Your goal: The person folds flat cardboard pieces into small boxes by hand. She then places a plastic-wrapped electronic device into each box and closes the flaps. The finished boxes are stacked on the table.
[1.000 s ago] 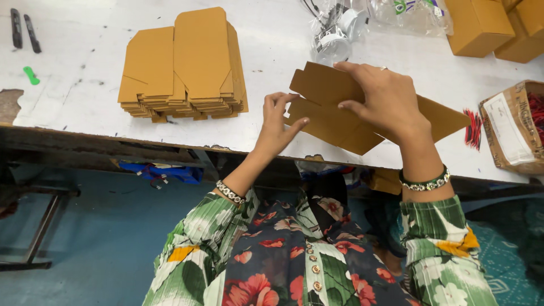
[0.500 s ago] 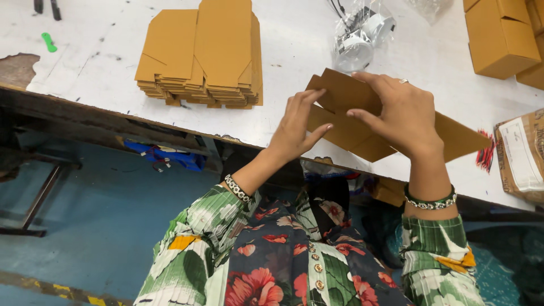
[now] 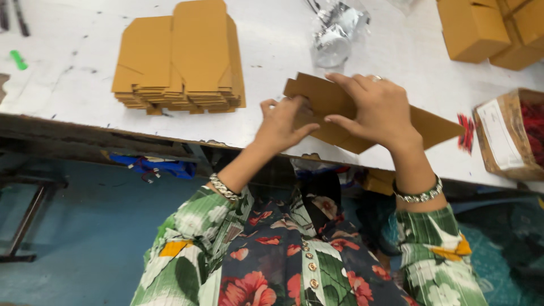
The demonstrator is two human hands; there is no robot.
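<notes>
A flat brown cardboard box blank lies at the near edge of the white table, partly folded. My left hand grips its left end, with the fingers curled over the edge. My right hand presses down on the middle of it with spread fingers, a ring on one finger. Both wrists wear metal bracelets. Left of the hands, a stack of flat brown box blanks rests on the table.
A crumpled clear plastic bag lies behind the hands. Folded brown boxes stand at the far right. An open carton with red items sits at the right edge. A green marker lies far left.
The camera view has shifted slightly. My left hand has moved further onto the blank's left end, and both hands keep hold of the blank.
</notes>
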